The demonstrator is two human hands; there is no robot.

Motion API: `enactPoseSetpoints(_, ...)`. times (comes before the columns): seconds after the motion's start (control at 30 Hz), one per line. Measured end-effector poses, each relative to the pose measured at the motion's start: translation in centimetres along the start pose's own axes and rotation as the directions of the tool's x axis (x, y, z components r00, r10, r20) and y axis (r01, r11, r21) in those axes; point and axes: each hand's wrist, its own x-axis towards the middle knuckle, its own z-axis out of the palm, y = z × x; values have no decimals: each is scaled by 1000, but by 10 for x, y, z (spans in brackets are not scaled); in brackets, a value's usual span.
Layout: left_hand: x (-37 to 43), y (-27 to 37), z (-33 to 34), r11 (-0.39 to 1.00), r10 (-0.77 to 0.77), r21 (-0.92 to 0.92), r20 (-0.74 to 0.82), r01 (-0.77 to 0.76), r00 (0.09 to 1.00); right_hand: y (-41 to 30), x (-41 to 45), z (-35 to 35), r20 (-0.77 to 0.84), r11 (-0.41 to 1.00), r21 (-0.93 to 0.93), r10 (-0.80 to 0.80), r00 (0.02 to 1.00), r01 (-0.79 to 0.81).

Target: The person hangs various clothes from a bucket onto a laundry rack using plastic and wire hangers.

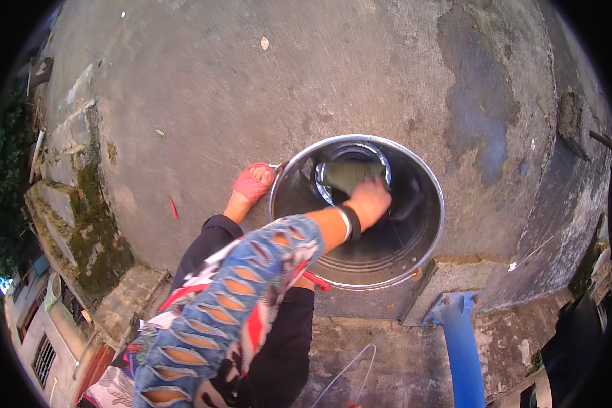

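Observation:
My left hand [371, 204], blurred, reaches down inside a large round steel bucket [387, 278]. Its fingers are closed on a flat olive-green thing [352, 173], too blurred to name surely, perhaps a cloth. Around this green thing shows a smaller bright metal ring [322, 189], deep in the bucket; I cannot tell whether it is the bottom or another vessel. A black band [354, 224] and a silver bangle circle my left wrist. At the bottom edge a small pinkish tip, perhaps of my right hand [354, 405], shows beside a bent wire [336, 377].
My feet in red slippers [253, 184] are close to the bucket's left and lower sides. A blue metal post [461, 347] on a concrete base [459, 280] stands at lower right. Mossy concrete blocks [94, 234] line the left. A wet patch [482, 102] darkens the concrete floor [209, 92].

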Motion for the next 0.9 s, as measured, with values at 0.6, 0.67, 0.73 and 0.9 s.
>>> enactPoseSetpoints(0.6,-199,56,-226,580,83,-804,219,131,972,-57,-9,25,93,885,-187,-416,904,427)
enactPoseSetpoints(0.67,-219,60,-243,477,79,-866,210,148,975,-65,-11,36,7,940,191,-288,958,281)
enactPoseSetpoints(0.73,-237,62,-252,441,57,-886,190,146,980,-82,-13,38,-18,826,549,-137,990,125)
enactPoseSetpoints(0.9,-238,38,-247,490,-246,-859,28,149,969,-116,-27,34,-61,800,547,-256,965,247)
